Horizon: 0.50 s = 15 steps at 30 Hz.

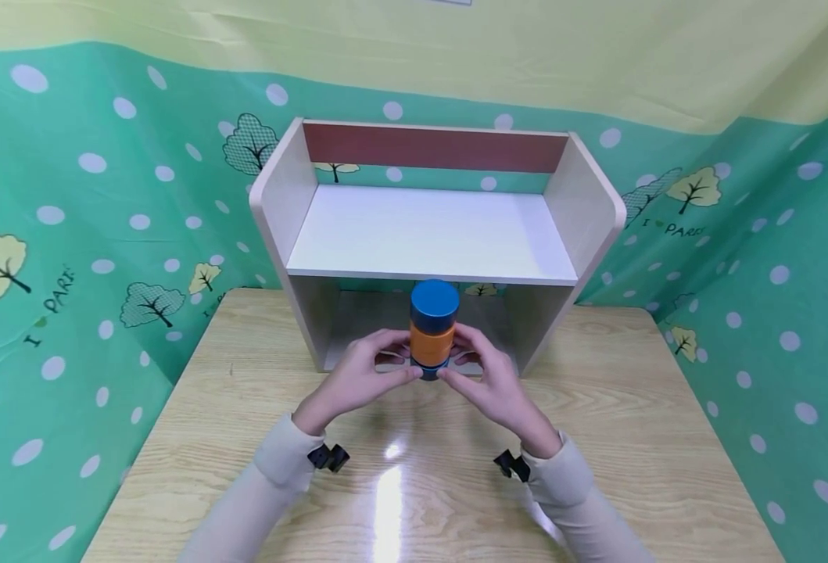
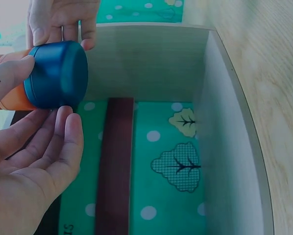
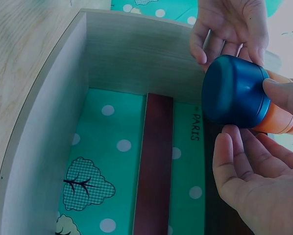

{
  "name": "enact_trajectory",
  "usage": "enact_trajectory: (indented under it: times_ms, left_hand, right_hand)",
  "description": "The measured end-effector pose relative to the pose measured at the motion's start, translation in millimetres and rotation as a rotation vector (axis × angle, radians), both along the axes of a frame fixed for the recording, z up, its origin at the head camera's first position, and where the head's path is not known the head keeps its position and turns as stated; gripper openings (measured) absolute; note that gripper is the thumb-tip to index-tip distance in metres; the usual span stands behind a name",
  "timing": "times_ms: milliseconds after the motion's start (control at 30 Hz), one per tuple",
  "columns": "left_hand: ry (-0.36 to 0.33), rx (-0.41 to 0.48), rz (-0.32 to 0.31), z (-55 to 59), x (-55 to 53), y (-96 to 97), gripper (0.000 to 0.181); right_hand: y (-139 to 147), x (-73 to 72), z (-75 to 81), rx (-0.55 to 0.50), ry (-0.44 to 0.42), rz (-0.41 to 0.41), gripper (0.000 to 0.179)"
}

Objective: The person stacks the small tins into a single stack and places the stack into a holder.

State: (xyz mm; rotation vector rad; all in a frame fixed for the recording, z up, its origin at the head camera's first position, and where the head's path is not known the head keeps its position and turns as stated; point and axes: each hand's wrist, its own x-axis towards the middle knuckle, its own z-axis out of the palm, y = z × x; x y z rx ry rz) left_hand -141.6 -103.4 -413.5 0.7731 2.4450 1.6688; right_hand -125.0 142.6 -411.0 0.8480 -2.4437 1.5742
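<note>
An orange cylindrical jar (image 1: 432,344) with a blue lid (image 1: 435,301) and a dark blue base is held upright between both hands, in front of the shelf's lower opening. My left hand (image 1: 367,374) holds it from the left, thumb toward me and fingers around the far side. From the right, my right hand (image 1: 489,379) grips it in the same way. Both thumb tips sit near its base in the head view. A blue end of the jar (image 2: 61,76) shows large in the left wrist view, and the right hand (image 2: 63,17) appears beyond it.
A two-level shelf unit (image 1: 428,234) with pale side panels and a dark red back strip stands at the back of the wooden table (image 1: 245,438). A green dotted cloth (image 1: 69,195) hangs behind and along both sides. Small black devices (image 1: 329,457) are strapped to both wrists.
</note>
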Motion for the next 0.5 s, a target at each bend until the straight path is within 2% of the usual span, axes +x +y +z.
enact_trajectory:
  times_ms: [500]
  left_hand:
    - [0.023,0.003,0.008,9.7,-0.7,-1.0,0.049]
  right_hand:
    - [-0.2,1.4,10.3,-0.015,-0.011,-0.002,0.067]
